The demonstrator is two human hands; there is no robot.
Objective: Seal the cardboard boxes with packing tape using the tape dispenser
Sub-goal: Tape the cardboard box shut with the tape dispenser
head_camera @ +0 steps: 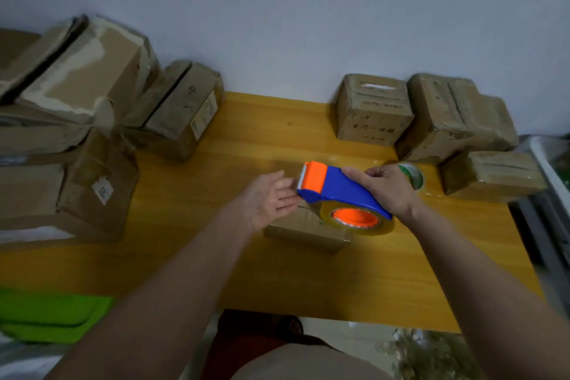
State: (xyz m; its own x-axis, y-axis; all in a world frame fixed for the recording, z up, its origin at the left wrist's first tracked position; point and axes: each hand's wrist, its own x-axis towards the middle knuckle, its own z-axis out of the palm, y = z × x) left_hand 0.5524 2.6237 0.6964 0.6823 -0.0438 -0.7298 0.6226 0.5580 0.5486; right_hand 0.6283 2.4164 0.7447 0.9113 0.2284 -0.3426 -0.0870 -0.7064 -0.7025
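Observation:
My right hand (387, 187) grips the blue and orange tape dispenser (336, 191) by its blue handle, above the middle of the yellow wooden table (246, 139). A roll of clear tape (361, 220) sits in the dispenser on an orange hub. The toothed orange cutter end points left. My left hand (271, 199) is open, palm up, with its fingertips just beside the cutter end. Under both hands lies a small flat cardboard box (305, 233), partly hidden by the dispenser and my left hand.
Large cardboard boxes (77, 145) are stacked on the left. Several smaller taped boxes (373, 109) stand at the back right. A spare tape roll (413, 176) lies behind my right hand. A green object (46, 315) sits at the lower left, a grey rack (552, 182) at the right.

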